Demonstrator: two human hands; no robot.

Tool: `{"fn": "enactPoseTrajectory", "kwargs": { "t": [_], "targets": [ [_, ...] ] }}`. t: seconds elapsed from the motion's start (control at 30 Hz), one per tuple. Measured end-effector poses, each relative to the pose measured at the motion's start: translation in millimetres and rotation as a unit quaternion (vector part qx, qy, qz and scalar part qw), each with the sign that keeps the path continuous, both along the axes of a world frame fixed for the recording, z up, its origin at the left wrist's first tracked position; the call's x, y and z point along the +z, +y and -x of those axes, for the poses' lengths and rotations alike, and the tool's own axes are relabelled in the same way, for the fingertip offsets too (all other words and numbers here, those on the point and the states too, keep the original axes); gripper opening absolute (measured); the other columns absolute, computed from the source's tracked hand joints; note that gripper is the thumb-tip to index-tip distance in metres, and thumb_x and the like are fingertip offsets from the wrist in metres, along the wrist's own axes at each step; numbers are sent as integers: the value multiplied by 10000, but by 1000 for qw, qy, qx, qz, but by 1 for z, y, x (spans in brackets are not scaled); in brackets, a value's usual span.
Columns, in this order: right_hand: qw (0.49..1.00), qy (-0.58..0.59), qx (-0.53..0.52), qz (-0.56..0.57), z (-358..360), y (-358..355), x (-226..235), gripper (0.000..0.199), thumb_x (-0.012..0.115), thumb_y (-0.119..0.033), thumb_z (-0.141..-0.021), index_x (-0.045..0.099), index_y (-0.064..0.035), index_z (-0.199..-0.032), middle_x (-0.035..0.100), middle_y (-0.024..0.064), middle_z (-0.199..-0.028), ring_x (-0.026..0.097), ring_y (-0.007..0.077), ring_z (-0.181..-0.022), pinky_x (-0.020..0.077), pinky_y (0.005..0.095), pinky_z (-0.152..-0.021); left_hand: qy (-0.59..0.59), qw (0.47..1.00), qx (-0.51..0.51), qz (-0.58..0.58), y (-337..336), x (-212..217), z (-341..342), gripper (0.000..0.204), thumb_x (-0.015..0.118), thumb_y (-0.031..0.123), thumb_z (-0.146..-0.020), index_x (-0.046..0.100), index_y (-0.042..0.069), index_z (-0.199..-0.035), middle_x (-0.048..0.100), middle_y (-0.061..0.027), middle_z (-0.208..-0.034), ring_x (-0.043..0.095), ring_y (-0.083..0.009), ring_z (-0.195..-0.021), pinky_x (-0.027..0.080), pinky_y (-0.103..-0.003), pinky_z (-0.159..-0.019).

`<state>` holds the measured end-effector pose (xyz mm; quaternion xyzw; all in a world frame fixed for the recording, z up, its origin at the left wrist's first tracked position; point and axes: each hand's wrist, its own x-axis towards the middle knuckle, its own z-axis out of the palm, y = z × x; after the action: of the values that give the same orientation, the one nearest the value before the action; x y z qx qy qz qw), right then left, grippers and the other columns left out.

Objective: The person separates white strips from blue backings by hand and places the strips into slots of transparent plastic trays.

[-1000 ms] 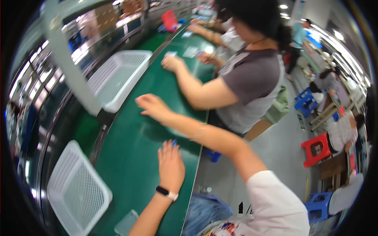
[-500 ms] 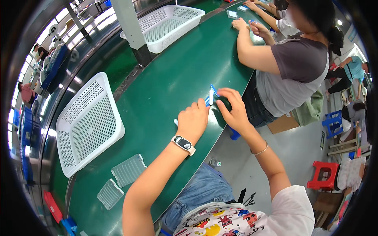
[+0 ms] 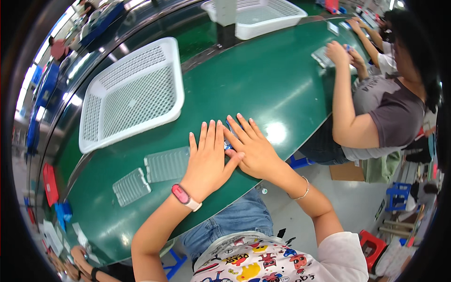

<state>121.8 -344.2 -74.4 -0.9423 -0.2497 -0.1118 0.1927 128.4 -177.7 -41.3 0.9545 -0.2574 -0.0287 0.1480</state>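
My left hand point(image 3: 205, 160) lies flat on the green table point(image 3: 235, 80) with its fingers stretched out. My right hand point(image 3: 256, 152) is flat beside it, fingers spread, its thumb meeting the left thumb. Mostly hidden under the hands is a blue piece point(image 3: 228, 144), of which only small bits show between them; its kind is hard to make out. Left of my left hand sits a larger clear ribbed plastic tray point(image 3: 167, 164), and beyond it a smaller clear ribbed tray point(image 3: 131, 187).
A white perforated basket point(image 3: 136, 98) stands at the left, and another white basket point(image 3: 272, 30) at the back by a post point(image 3: 225, 14). A co-worker point(image 3: 366, 113) sits at the right along the table, handling something small. Another person's hand point(image 3: 79, 254) is at lower left.
Both hands have come down flat from holding a blue and white stick-like piece above the table. The view has shifted, so baskets and co-worker appear further right.
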Motion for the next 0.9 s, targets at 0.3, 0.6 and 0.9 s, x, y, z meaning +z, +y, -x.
{"fn": "enactPoseTrajectory", "kwargs": {
  "t": [0.3, 0.6, 0.9],
  "targets": [
    [993, 17, 109, 30, -6, 29, 18, 515, 598, -397, -861, 519, -104, -1277, 388, 151, -1423, 308, 384, -1339, 251, 530, -1087, -18, 997, 28, -75, 121, 3, 38, 674, 576, 352, -878, 330, 27, -1415, 266, -200, -1484, 226, -390, -1382, 157, -580, -1093],
    [975, 84, 202, 50, 54, 45, 26, 491, 602, -382, -833, 576, -50, -1195, 488, 150, -1341, 416, 392, -1265, 356, 524, -1016, 212, 847, 105, 475, 103, 14, 143, 102, 632, 116, -822, 575, 35, -795, 570, -83, -735, 592, -192, -671, 473, -320, -614],
    [933, -90, 346, 27, 67, 39, 23, 347, 518, -254, -918, 599, 25, -1108, 610, 205, -1124, 544, 367, -1146, 464, 470, -952, 417, 486, -45, 767, -25, -143, 156, 216, 510, 173, -935, 590, -15, -1006, 636, -109, -944, 606, -221, -932, 505, -346, -887]
  ]
}}
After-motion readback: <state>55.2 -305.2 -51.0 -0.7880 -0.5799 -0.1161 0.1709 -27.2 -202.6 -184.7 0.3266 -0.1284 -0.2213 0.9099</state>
